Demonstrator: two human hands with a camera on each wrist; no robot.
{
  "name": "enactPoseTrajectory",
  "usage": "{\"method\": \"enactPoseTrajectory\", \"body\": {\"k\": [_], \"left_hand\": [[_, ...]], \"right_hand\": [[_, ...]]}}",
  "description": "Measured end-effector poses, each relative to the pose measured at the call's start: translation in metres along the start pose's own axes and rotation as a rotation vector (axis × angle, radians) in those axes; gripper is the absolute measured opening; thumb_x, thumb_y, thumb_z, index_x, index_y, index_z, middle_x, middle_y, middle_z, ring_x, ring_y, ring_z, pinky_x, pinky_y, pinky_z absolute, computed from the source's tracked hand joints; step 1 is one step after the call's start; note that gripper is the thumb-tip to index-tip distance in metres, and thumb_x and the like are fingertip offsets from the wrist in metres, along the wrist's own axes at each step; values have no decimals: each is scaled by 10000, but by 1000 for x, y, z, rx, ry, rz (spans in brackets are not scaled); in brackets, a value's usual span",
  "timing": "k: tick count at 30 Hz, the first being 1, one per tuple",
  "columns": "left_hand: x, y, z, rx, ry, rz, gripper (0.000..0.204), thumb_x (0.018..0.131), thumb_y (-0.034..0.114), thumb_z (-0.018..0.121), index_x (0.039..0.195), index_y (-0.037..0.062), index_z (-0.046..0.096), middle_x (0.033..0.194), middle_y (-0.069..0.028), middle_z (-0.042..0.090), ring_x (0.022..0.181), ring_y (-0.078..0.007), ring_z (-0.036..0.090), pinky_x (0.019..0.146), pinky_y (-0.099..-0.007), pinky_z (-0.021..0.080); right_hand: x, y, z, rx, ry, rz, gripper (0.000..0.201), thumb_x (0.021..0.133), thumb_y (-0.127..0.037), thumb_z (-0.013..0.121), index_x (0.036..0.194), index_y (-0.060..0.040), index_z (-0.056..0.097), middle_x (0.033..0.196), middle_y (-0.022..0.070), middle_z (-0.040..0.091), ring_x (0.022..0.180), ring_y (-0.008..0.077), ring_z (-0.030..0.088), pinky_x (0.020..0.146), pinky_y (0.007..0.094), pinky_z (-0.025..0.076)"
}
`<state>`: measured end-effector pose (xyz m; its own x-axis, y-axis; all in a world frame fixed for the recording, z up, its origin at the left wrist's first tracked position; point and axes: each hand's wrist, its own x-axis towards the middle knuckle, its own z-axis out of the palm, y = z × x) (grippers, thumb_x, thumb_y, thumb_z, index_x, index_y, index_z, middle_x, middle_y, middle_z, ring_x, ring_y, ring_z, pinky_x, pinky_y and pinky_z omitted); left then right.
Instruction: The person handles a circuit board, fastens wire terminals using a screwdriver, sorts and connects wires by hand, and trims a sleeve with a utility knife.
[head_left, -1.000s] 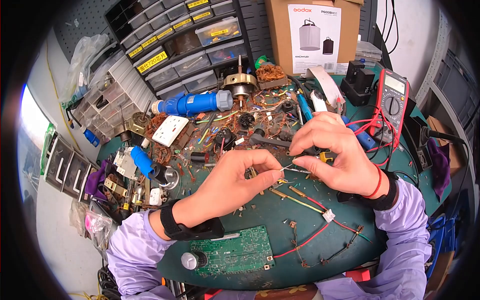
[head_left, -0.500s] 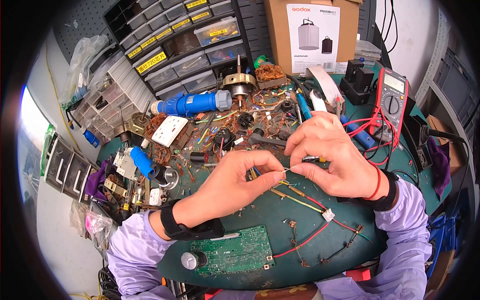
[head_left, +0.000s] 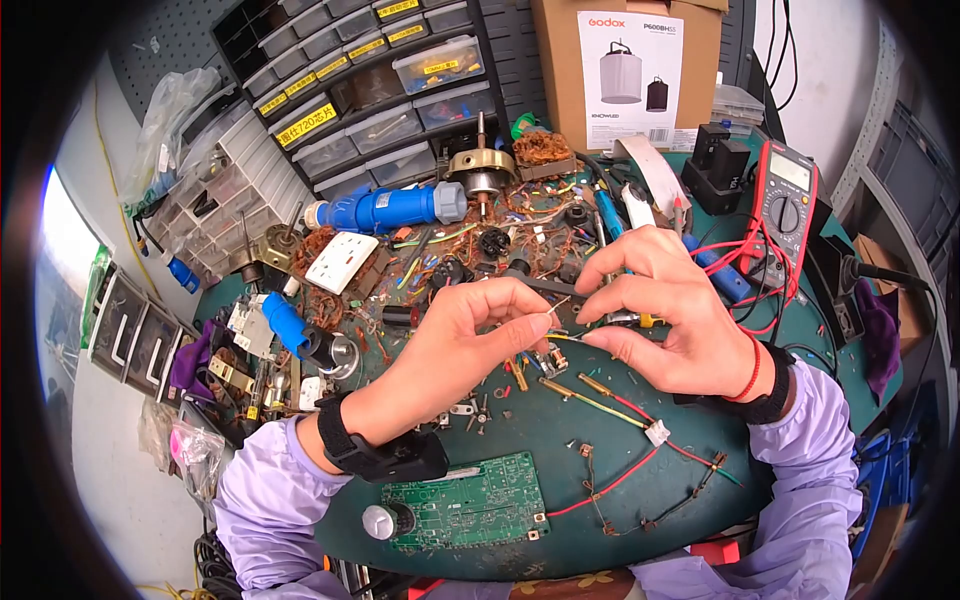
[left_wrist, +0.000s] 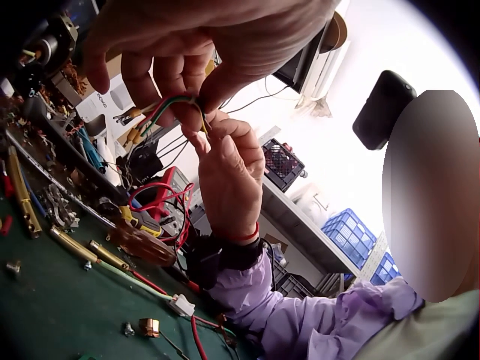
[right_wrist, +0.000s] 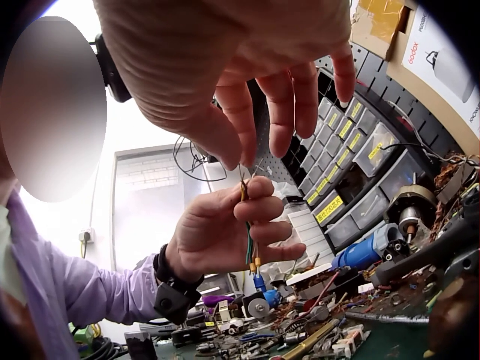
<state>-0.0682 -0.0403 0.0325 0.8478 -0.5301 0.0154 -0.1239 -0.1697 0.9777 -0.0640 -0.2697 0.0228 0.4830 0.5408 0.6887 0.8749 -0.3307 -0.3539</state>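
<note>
My left hand (head_left: 480, 325) pinches thin insulated wires between thumb and forefinger. Green and red lengths of the wires (left_wrist: 174, 100) loop behind the fingers in the left wrist view. One bare wire end (head_left: 560, 303) sticks up past the left thumb. A yellow wire (left_wrist: 204, 124) runs across to my right hand (head_left: 655, 315), whose thumb and a fingertip meet at its end, the other fingers spread above. Brass-coloured terminals (right_wrist: 255, 265) hang from the wires below the left hand in the right wrist view.
A green circuit board (head_left: 470, 505) lies at the front. Wires with brass pins and a white connector (head_left: 656, 432) lie to its right. Scrap parts, a white socket plate (head_left: 340, 262) and a blue plug (head_left: 390, 207) crowd the back. A red multimeter (head_left: 783, 210) stands at right.
The two hands have drawn slightly apart, the left shifting left. The wire ends, close together between the fingertips before, now point different ways, one upward and one towards the right thumb.
</note>
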Motion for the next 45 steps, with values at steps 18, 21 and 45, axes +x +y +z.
{"method": "enactPoseTrajectory", "body": {"k": [18,21,45], "left_hand": [[-2,0,7,508,120,283,92,809,98,725,873,63,669,841,-9,658,815,-124,609,830,-297,449],[-3,1,7,842,167,528,122,747,94,760,838,111,681,800,3,648,795,-165,600,918,-367,389],[-2,6,3,199,54,77,90,848,79,702,900,21,657,849,11,641,763,-25,546,645,-198,440]], "right_hand": [[-1,1,4,-34,-31,66,105,712,-63,707,783,-95,636,1049,44,579,1033,263,500,919,409,331],[-3,4,6,39,-49,128,95,722,-62,705,788,-93,643,1057,47,580,1029,264,500,923,400,329],[-1,1,4,-39,-1,29,130,735,-74,715,831,-100,631,954,8,597,945,226,524,892,384,344]]}}
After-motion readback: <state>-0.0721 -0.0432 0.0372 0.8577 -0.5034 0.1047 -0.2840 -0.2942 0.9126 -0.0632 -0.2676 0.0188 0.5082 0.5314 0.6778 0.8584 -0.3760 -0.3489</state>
